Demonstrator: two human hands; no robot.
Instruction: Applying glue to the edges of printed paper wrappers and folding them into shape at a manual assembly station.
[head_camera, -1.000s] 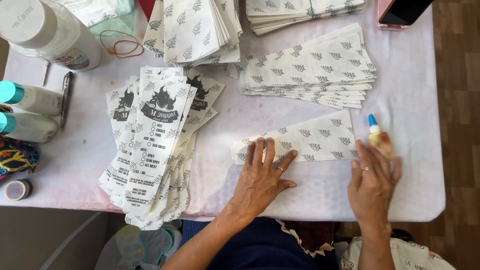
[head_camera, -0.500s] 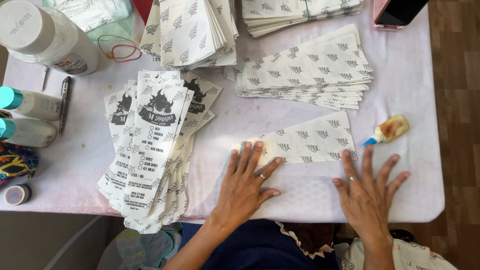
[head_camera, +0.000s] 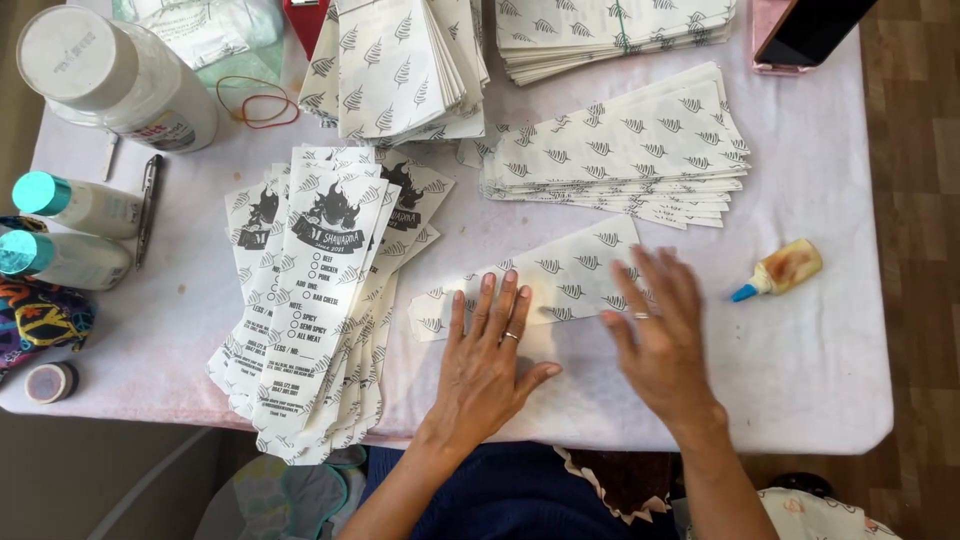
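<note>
We have let go of the small glue bottle (head_camera: 778, 272), which now lies on its side on the tabletop (head_camera: 820, 390) to our right, so the gluing looks done and the pressing begun. Both hands lie flat, grip open, left hand (head_camera: 487, 362) and right hand (head_camera: 660, 335) spread on the leaf-printed paper bag (head_camera: 560, 280).

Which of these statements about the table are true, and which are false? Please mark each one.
1. Both hands lie flat on one paper bag. True.
2. The right hand holds the small glue bottle. False: the bottle lies on the table, apart from the hand.
3. The left hand wears a ring. True.
4. The rubber band lies on the phone. False: it lies on the tablecloth beside the big white jar.
</note>
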